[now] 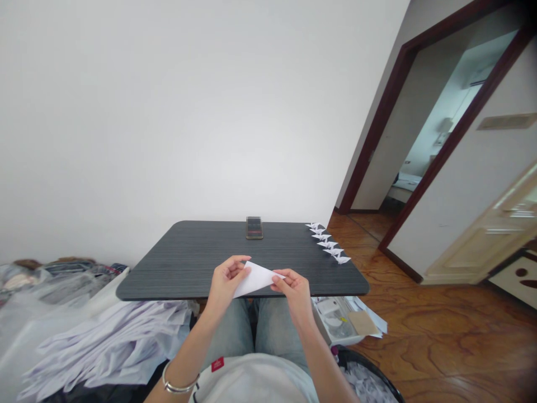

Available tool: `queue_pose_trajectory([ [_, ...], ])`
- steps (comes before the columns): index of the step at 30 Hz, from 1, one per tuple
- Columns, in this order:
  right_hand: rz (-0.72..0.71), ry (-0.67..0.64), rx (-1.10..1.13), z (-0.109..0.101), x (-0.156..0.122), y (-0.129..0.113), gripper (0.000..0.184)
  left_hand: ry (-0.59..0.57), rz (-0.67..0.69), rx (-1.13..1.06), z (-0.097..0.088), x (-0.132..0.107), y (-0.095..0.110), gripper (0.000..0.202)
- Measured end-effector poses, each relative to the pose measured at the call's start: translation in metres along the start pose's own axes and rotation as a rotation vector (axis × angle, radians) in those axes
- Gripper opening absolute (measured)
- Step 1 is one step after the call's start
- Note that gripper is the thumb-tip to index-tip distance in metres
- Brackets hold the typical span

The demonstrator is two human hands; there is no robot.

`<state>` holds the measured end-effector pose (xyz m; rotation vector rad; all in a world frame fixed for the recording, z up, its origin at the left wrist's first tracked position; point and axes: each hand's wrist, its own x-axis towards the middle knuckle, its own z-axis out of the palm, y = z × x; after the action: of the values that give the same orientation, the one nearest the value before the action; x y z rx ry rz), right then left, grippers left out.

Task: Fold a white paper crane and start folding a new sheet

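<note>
I hold a folded white paper triangle (257,277) above the near edge of a dark grey table (197,257). My left hand (226,280) pinches its left side, fingers curled over the top edge. My right hand (292,284) pinches its right corner between thumb and fingers. A silver bracelet (178,385) circles my left wrist. Along the table's right edge stands a row of several small white folded paper figures (328,243). A phone (254,228) lies at the far middle of the table.
A heap of white sheets and plastic bags (100,341) lies on the left. A box with paper and a brown card (350,322) sits under the table's right side. A dark bin with paper scraps (369,383) is lower right. An open doorway (423,162) is at right.
</note>
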<state>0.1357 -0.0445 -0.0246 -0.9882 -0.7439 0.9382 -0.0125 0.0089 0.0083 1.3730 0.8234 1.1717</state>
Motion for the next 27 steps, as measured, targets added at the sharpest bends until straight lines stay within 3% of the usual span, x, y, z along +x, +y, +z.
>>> queue_pose_trajectory([
  [17,0.019,0.017,-0.039,-0.002,0.001,0.002,0.023,-0.121,-0.008,0.070,-0.003,0.000,-0.006,0.025],
  [27,0.079,-0.014,0.041,-0.006,0.002,-0.003,0.022,-0.093,0.032,0.089,-0.006,0.000,-0.011,0.022],
])
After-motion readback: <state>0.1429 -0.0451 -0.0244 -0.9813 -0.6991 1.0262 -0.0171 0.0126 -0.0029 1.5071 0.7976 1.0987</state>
